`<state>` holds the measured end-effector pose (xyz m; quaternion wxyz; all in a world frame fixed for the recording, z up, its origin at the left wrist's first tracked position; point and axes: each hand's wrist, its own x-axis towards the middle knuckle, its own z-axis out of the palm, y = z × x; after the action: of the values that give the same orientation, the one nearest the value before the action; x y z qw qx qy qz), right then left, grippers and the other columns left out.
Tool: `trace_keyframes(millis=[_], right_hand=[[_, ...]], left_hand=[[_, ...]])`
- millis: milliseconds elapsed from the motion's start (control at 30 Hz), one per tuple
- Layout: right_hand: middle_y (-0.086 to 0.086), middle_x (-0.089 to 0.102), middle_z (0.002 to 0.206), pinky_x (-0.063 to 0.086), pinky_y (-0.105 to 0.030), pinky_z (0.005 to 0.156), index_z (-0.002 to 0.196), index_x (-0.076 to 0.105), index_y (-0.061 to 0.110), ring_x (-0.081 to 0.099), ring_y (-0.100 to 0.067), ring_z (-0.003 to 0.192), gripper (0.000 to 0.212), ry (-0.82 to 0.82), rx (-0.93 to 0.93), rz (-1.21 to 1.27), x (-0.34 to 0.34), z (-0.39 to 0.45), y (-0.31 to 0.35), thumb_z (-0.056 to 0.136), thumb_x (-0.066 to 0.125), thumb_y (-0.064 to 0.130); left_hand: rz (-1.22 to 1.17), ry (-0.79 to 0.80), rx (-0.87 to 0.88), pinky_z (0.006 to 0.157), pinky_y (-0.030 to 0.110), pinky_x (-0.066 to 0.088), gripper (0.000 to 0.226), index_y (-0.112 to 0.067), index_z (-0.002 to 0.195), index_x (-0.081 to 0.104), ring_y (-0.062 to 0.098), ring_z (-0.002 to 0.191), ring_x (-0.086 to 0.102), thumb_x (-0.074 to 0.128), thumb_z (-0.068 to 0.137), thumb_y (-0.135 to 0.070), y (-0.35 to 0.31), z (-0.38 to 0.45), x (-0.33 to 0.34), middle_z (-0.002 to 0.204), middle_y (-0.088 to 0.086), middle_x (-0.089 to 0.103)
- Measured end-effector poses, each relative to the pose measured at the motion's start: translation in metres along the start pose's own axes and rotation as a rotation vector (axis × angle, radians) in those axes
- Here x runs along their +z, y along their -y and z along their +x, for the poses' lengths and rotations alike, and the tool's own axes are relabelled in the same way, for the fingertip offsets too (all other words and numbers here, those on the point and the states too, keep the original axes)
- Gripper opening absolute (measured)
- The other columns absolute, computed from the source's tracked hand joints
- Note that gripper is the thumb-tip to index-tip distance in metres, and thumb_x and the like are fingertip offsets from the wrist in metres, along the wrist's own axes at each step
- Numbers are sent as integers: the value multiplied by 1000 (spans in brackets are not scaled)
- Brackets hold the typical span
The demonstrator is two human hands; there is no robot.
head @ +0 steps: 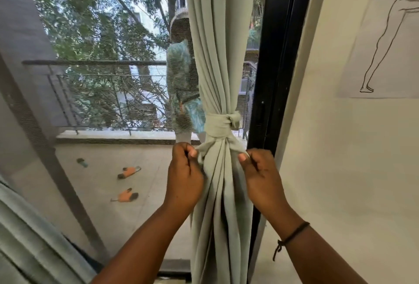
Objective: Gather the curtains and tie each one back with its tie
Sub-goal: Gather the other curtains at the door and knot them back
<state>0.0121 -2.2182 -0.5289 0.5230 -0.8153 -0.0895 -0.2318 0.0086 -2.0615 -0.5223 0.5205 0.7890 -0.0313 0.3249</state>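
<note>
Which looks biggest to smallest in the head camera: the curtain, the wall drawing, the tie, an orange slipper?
1. Curtain
2. Drawing
3. Tie
4. Slipper
The slipper lies farther away outside, so its small look is partly distance.

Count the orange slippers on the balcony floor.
2: one orange slipper lies beyond the mesh screen, the other orange slipper nearer the camera; none visibly hidden.

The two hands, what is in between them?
In the head view, the gathered curtain hangs between the left hand and the right hand. Each hand pinches one end of the tie knotted around it.
</note>
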Motion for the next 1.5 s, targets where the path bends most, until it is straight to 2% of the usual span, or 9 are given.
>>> trace_keyframes(millis=[167, 300, 467, 900, 1133, 1233, 1300, 1400, 1500], right_hand=[[-13, 53, 69, 36, -19, 54, 83, 54, 7, 46, -9, 59, 28, -73, -59, 83, -8, -2, 14, 98, 43, 28], [2, 49, 60, 37, -23, 48, 86, 50, 21, 48, -11, 52, 28, -160, -302, -190, -31, 7, 19, 97, 34, 41], [5, 48, 54, 39, -29, 42, 85, 43, 29, 48, -17, 45, 27, -147, -451, -408, -46, 1, 14, 97, 25, 46], [-2, 48, 49, 42, -30, 40, 69, 55, 11, 48, -21, 41, 61, -151, -507, -499, -54, -20, -12, 101, 17, 48], [7, 39, 50, 32, -19, 47, 57, 42, 21, 40, -7, 47, 49, 121, -131, 58, -33, -44, -3, 94, 40, 52], [-3, 59, 72, 46, -23, 59, 75, 60, 8, 56, -14, 65, 36, 272, 186, 475, -31, -33, 2, 83, 64, 43], [2, 65, 100, 54, -35, 67, 100, 60, 23, 65, -18, 82, 24, 280, 266, 635, -29, -21, 1, 80, 67, 36], [2, 66, 112, 57, -39, 73, 116, 52, 31, 68, -20, 92, 42, 373, 356, 653, -24, -6, 4, 77, 66, 36], [6, 71, 96, 55, -23, 69, 102, 61, 32, 68, -11, 85, 20, 356, 261, 390, -17, -5, 18, 84, 63, 41]], left_hand=[[-228, -64, 137, 49, 15, 31, 22, -25, 76, 39, -3, 52, 40, 38, 97, -31, -16, 14, -9, 62, -8, 38], [279, 138, 564, 43, 24, 36, 51, -25, 81, 41, 16, 46, 53, 31, 82, -75, -7, 32, -36, 57, -5, 50], [622, 203, 759, 44, 27, 44, 72, -16, 88, 64, 27, 54, 63, 24, 86, -74, 15, 44, -61, 62, 6, 64], [652, 228, 737, 43, 25, 41, 67, -9, 84, 63, 26, 43, 57, 16, 97, -54, 33, 48, -77, 56, 10, 61], [291, 224, 290, 55, 29, 42, 62, -26, 82, 56, 12, 62, 55, 15, 85, -73, 16, 5, -39, 69, -7, 57], [24, 131, 145, 70, 17, 47, 28, -33, 92, 51, -6, 82, 58, 32, 94, -53, 8, -22, -9, 86, -12, 60], [-159, 58, 27, 71, 6, 43, 9, -33, 94, 48, -12, 84, 56, 41, 98, -38, -1, -26, 1, 92, -11, 58], [-296, 34, 1, 75, 12, 48, 10, -33, 100, 51, -5, 86, 60, 52, 93, -40, -12, -21, 6, 97, -11, 61], [-194, 26, 33, 73, 9, 46, 12, -36, 96, 52, 0, 87, 61, 53, 86, -42, -11, -13, 9, 93, -16, 63]])
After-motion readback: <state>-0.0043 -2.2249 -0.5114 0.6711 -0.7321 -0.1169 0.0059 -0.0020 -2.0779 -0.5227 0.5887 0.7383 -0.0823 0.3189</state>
